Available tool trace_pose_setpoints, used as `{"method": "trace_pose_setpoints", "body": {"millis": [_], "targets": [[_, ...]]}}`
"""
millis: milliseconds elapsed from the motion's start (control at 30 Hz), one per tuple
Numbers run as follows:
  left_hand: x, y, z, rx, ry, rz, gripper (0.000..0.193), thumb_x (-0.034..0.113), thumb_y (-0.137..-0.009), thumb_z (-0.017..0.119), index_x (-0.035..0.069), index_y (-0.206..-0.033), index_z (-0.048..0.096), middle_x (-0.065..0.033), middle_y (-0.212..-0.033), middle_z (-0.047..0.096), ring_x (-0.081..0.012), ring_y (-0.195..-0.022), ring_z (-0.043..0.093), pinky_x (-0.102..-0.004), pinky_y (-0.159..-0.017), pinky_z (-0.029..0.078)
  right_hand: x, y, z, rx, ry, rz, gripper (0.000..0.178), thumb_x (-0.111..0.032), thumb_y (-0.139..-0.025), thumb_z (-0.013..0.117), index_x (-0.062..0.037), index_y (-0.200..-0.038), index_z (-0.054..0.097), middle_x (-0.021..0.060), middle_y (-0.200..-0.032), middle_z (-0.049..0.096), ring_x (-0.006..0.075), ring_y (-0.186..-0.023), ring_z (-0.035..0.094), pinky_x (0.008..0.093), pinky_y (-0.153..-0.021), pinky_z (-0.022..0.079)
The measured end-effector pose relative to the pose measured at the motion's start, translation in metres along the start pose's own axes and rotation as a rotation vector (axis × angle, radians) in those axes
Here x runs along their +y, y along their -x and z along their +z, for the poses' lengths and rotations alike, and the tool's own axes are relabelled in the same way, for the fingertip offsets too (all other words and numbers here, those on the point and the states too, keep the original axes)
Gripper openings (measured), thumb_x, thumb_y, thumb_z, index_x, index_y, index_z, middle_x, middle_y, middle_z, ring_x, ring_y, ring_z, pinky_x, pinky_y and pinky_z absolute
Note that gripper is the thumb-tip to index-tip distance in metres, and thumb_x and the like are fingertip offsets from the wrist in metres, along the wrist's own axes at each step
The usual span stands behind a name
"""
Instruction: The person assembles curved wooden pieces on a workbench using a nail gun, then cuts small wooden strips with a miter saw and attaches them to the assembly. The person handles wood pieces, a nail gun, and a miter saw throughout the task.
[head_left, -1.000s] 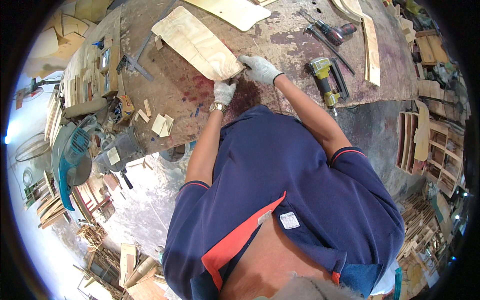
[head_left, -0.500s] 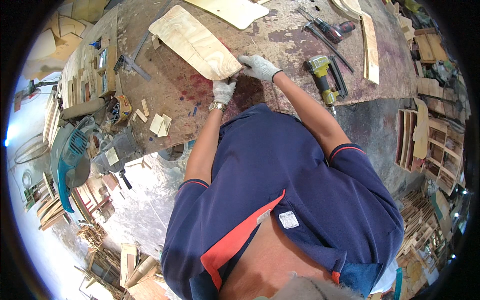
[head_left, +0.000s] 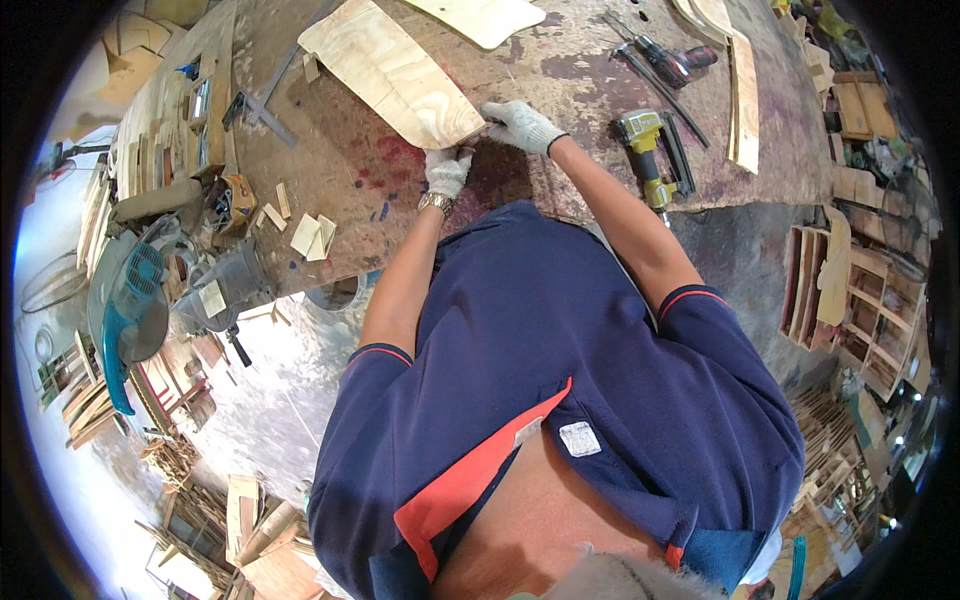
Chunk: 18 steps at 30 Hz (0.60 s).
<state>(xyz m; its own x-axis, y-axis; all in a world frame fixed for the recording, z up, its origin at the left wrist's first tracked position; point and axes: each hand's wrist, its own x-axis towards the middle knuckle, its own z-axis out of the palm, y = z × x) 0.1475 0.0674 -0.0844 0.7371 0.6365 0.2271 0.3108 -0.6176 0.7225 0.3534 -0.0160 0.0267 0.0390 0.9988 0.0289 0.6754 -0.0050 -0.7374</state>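
A curved pale plywood panel [head_left: 395, 70] lies slanted over the workbench, its rounded near end toward me. My left hand [head_left: 447, 172], in a whitish work glove with a wristwatch below it, is closed on the panel's near edge, thumb and fingers partly hidden under the wood. My right hand [head_left: 522, 128], gloved too, is at the panel's near right corner. Its fingers are pinched together there; a small dark bit shows by the fingertips, too small to name.
The worn workbench [head_left: 330, 170] bears a yellow-green nail gun [head_left: 650, 155] and a power drill [head_left: 665, 65] on the right. A metal square [head_left: 265, 115], small wood offcuts [head_left: 314, 237] and a teal power saw [head_left: 130, 310] are at left. Another pale panel [head_left: 485, 18] lies at the far edge.
The whole view has shifted slightly. Both hands keep nearly the same hold at the panel's near end.
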Motion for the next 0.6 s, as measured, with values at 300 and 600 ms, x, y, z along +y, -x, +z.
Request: {"method": "trace_pose_setpoints", "body": {"millis": [300,600], "targets": [[-0.014,0.001,0.011,-0.093,0.274,-0.265,0.062,0.019,-0.090,0.068,0.006,-0.147,0.046,-0.0102,-0.154,0.050,-0.0294,-0.140,0.048,-0.0407,-0.119,0.033,-0.005,0.072,-0.025,0.361,0.056,0.272,0.043,-0.017,-0.087,0.071,-0.0083,-0.128,0.062,0.0184,-0.093,0.074,0.0383,-0.088,0.072,0.0467,-0.077,0.056],[0.006,-0.007,-0.001,-0.129,-0.449,-0.109,0.062,0.040,-0.094,0.063,0.012,-0.147,0.051,-0.0114,-0.146,0.058,-0.0341,-0.138,0.049,-0.0462,-0.117,0.035,0.007,0.174,-0.086,0.596,0.559,0.865,0.055,-0.036,-0.089,0.074,-0.0030,-0.130,0.058,0.0260,-0.110,0.066,0.0435,-0.098,0.068,0.0517,-0.082,0.054]]}}
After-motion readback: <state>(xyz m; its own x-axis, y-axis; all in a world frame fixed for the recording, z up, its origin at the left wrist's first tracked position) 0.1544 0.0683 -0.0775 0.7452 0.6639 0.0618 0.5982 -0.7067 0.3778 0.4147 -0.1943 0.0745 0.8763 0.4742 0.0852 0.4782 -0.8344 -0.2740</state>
